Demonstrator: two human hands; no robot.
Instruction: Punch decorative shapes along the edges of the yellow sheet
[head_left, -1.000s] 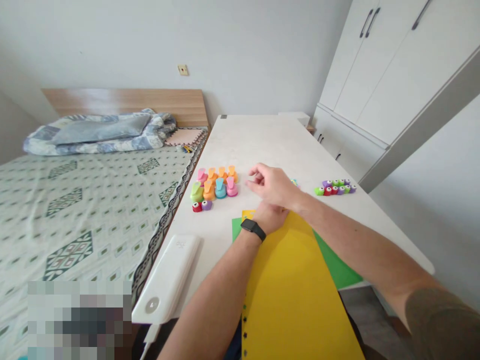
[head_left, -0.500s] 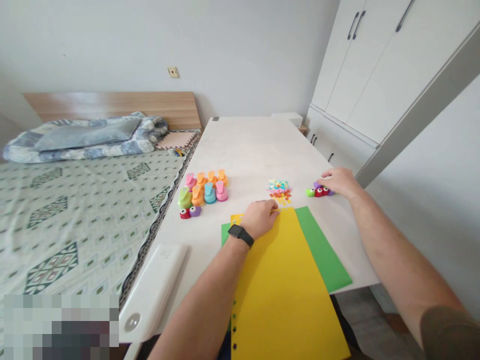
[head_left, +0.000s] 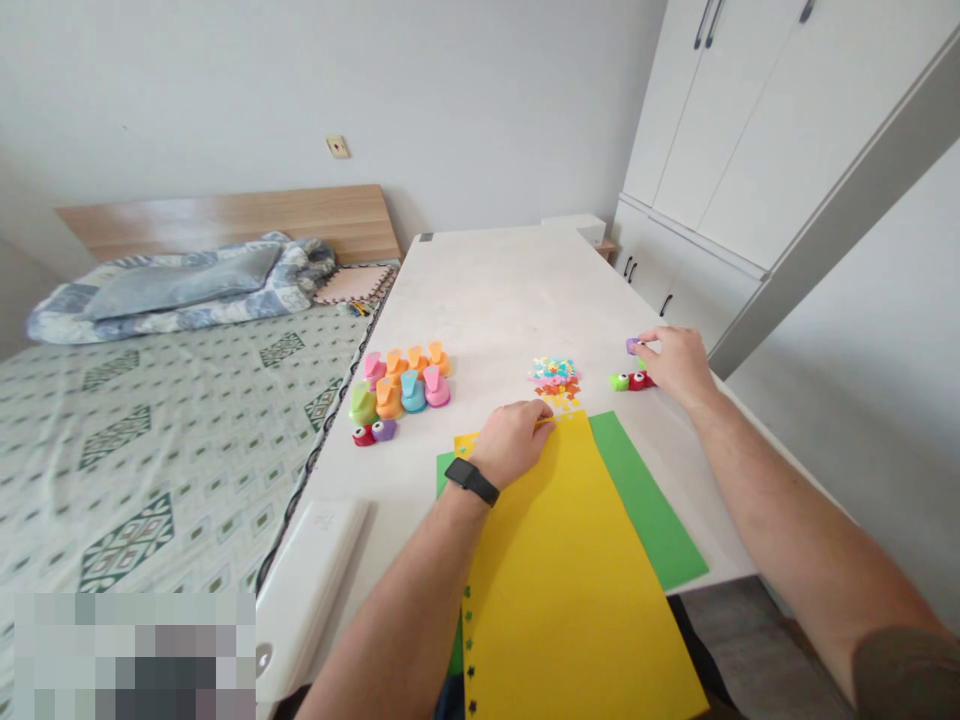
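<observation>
Left hand point(head_left: 511, 440) is pinching the big yellow paper sheet point(head_left: 570, 570) by its far edge (probably to steady it); right hand's point(head_left: 676, 362) grip looks clamped on a small purple plastic punch point(head_left: 631, 346).

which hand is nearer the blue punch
Left. The left hand is to the right of the blue punch and nearer the person, at the far edge of the yellow sheet; the right hand is much farther right, by the small eyed punches.

White bench point(head_left: 487, 290): L, 8 lg. punches point(head_left: 412, 392) w/ 2 minis point(head_left: 384, 430) in front; ctr., paper bits point(head_left: 555, 372); R, sm. punches point(head_left: 619, 382). Near edge: grn. sheet point(head_left: 656, 520) under yel. sheet point(head_left: 566, 550), wht. device point(head_left: 315, 570) to L.
</observation>
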